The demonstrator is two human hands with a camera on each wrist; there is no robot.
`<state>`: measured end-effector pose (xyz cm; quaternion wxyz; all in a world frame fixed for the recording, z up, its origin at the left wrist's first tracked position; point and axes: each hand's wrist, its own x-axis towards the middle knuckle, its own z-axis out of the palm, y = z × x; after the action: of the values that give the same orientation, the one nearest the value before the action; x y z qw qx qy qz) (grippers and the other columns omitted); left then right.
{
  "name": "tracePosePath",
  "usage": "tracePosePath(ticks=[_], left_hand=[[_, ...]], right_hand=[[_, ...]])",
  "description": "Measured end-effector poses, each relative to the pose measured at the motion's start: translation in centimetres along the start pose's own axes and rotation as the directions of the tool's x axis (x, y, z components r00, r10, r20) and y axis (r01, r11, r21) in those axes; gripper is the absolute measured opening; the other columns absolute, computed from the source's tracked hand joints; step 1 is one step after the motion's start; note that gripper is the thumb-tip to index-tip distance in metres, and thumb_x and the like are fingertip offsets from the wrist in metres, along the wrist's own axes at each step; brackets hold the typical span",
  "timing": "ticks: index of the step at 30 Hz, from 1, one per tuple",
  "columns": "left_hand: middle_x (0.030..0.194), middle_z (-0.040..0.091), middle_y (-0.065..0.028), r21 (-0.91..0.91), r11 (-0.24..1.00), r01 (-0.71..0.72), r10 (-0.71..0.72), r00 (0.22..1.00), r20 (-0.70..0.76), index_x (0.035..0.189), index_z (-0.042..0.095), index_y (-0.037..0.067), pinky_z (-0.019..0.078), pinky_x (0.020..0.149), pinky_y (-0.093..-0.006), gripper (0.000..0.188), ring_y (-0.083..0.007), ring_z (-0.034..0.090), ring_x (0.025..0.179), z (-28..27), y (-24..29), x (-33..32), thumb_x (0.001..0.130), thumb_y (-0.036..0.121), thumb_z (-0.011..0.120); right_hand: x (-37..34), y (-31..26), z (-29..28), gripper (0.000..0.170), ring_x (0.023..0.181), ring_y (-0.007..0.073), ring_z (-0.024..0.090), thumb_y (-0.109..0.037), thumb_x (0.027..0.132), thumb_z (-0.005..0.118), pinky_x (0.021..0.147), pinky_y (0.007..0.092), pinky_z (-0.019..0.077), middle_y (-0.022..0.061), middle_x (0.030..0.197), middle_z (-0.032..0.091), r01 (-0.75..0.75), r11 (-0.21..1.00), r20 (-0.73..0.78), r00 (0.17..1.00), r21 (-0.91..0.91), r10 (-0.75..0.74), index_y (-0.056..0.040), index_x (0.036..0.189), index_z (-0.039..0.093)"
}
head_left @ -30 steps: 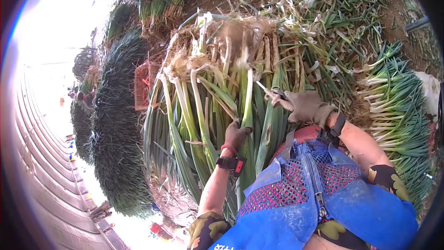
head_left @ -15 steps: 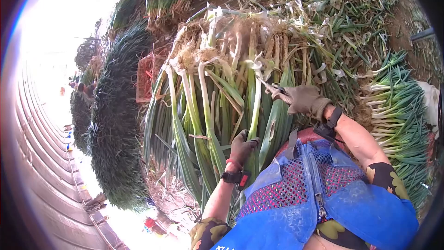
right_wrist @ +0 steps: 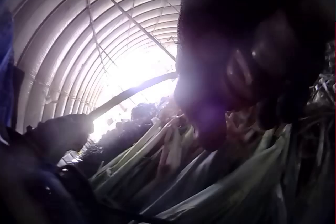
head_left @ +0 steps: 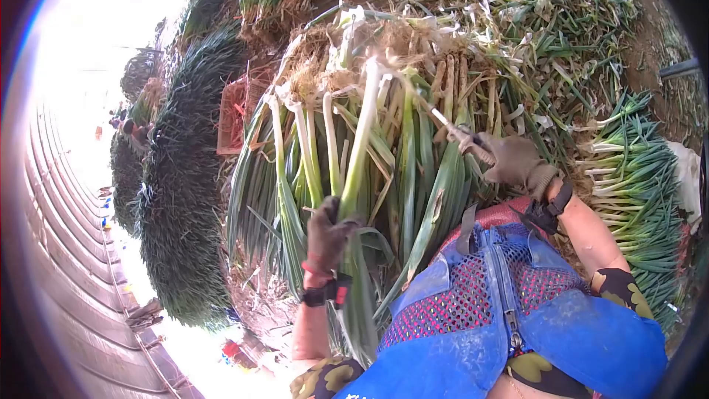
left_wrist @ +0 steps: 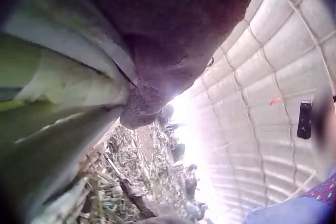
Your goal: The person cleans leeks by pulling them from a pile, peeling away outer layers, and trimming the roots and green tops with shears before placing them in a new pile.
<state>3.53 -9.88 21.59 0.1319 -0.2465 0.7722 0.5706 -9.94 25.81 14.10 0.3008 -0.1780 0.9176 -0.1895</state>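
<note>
My gloved left hand (head_left: 327, 236) grips a large leek (head_left: 362, 129) round its green part, the pale shank pointing up and away from me. In the left wrist view the leek's leaves (left_wrist: 68, 85) pass under the dark glove. My gloved right hand (head_left: 515, 160) holds what looks like an air blow gun (head_left: 461, 134), its thin nozzle pointed toward the leek's top, where loose skin blurs. In the right wrist view the leek's pale shank (right_wrist: 134, 91) runs from the left hand behind the right. Beneath both hands lies a pile of untrimmed leeks (head_left: 299, 140) with dry, hairy roots.
Cleaned leeks (head_left: 617, 177) lie in a row at the right. A tall dark green stack (head_left: 185, 199) and a red crate (head_left: 235, 114) stand at the left. Stripped leaves (head_left: 561, 22) cover the ground at the back right.
My left hand has moved left with the leek, whose shank now leans further from the pile's middle. The right hand has shifted slightly right with the blow gun.
</note>
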Motion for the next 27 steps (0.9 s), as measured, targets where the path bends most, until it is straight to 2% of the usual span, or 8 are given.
tracePosePath(ticks=[3,5,8,9,11,13,19,27], left_hand=[[0.101,0.066,-0.0035,0.004,1.0,0.002,-0.001,0.997,-0.081,0.118,0.059,0.001,0.0508,0.073,-0.0246,0.039,-0.0106,0.063,0.085,-4.2,-2.3,3.2,0.08,-0.005,0.064],[0.107,0.066,-0.0061,0.452,0.892,0.001,0.089,0.98,-0.177,0.122,0.06,0.002,0.0539,0.078,-0.0283,0.044,-0.0144,0.065,0.089,-7.4,-3.5,6.7,0.079,-0.001,0.068],[0.11,0.068,-0.0091,0.966,0.238,-0.098,0.678,0.729,-0.093,0.125,0.062,0.002,0.0544,0.08,-0.0296,0.047,-0.0173,0.066,0.091,-6.2,-2.1,10.3,0.079,0.006,0.074],[0.11,0.069,-0.0117,0.9,0.328,-0.286,0.768,0.636,-0.077,0.124,0.064,0.003,0.0531,0.082,-0.0306,0.047,-0.021,0.066,0.09,-4.9,-2.1,12.0,0.08,0.011,0.077],[0.108,0.071,-0.0176,0.378,0.86,-0.342,0.434,0.88,-0.192,0.12,0.067,0.005,0.0538,0.089,-0.0339,0.037,-0.0267,0.07,0.098,0.2,-4.4,16.2,0.085,0.017,0.074],[0.114,0.071,-0.018,0.255,0.924,-0.284,0.29,0.957,0.015,0.119,0.067,0.001,0.0524,0.092,-0.0336,0.036,-0.0264,0.069,0.105,5.9,-6.1,19.0,0.087,0.018,0.071],[0.111,0.069,-0.0243,0.729,0.684,-0.036,0.037,0.999,0.015,0.117,0.066,0.001,0.0508,0.093,-0.0432,0.046,-0.039,0.066,0.107,14.7,-8.7,24.5,0.081,0.03,0.071],[0.113,0.069,-0.025,0.571,0.804,0.163,-0.207,0.978,0.011,0.115,0.067,0.0,0.0512,0.09,-0.0456,0.052,-0.0408,0.066,0.107,15.6,-8.5,23.0,0.072,0.028,0.077]], right_hand=[[0.2,-1.9,0.7,0.065,0.081,0.0368,0.069,-0.035,0.064,0.074,0.073,0.0484,0.0538,0.0153,0.087,0.071,0.069,0.997,0.066,0.995,0.024,-0.07,-0.0108,0.122,0.058],[1.2,-2.8,1.2,0.054,0.082,0.0366,0.07,-0.034,0.065,0.074,0.071,0.0486,0.054,0.0157,0.087,0.071,0.024,0.997,0.077,0.997,0.074,-0.03,-0.0085,0.11,0.061],[3.6,-2.9,2.6,0.059,0.08,0.0357,0.07,-0.033,0.063,0.075,0.07,0.0484,0.0536,0.0147,0.086,0.071,0.014,1.0,0.075,0.997,-0.015,-0.013,-0.0096,0.116,0.061],[3.8,-3.2,2.7,0.063,0.079,0.0352,0.07,-0.033,0.063,0.075,0.07,0.0482,0.0535,0.014,0.086,0.071,0.019,0.999,0.101,0.995,-0.025,-0.017,-0.0099,0.119,0.06],[4.0,-3.4,3.4,0.054,0.08,0.0359,0.07,-0.031,0.064,0.074,0.069,0.0488,0.0531,0.0146,0.085,0.071,0.053,0.998,0.125,0.991,-0.031,-0.049,-0.0083,0.111,0.062],[4.8,-3.4,3.5,0.045,0.082,0.0366,0.07,-0.031,0.066,0.074,0.071,0.0489,0.0533,0.0157,0.086,0.071,-0.026,0.999,0.077,0.997,-0.032,0.028,-0.0081,0.103,0.064],[3.3,-3.0,2.5,0.048,0.083,0.0371,0.07,-0.032,0.068,0.075,0.071,0.0486,0.0532,0.0166,0.086,0.07,-0.048,0.999,0.038,0.998,-0.019,0.049,-0.0076,0.107,0.062],[2.2,-2.9,2.8,0.062,0.082,0.0378,0.07,-0.032,0.064,0.075,0.072,0.0493,0.0539,0.017,0.085,0.07,-0.034,0.999,0.113,0.993,0.011,0.033,-0.0076,0.118,0.057]])
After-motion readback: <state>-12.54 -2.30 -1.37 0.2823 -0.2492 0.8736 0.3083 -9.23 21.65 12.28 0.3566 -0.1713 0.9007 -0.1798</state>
